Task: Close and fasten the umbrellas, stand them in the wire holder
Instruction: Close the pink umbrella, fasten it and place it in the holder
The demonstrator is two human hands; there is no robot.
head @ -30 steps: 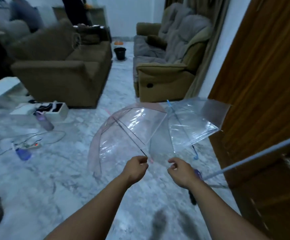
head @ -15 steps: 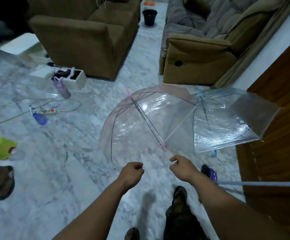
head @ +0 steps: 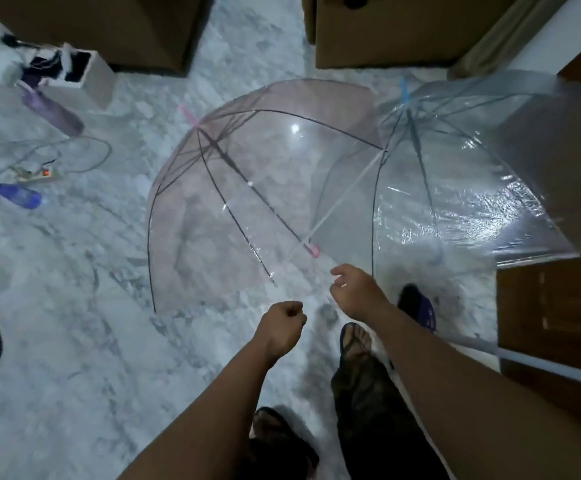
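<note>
Two open transparent umbrellas lie on the marble floor. The pink umbrella (head: 247, 174) is in the centre, its pink handle (head: 311, 250) pointing towards me. The blue umbrella (head: 462, 174) lies to its right, overlapping its edge. My right hand (head: 355, 289) hovers just below the pink handle with loosely curled fingers and holds nothing. My left hand (head: 282, 323) is a closed fist lower and to the left, with nothing seen in it. No wire holder is in view.
A wooden door (head: 559, 306) stands at the right, and a pale rod (head: 542, 365) crosses in front of it. Two sofas (head: 386, 29) stand at the top. A box (head: 88, 77), bottles (head: 53, 112) and a power strip (head: 36, 174) lie at left. My sandalled feet (head: 355, 341) are below.
The view has tilted down towards the floor. Both hands have come away from the pink umbrella's handle, which now lies apart from them.
</note>
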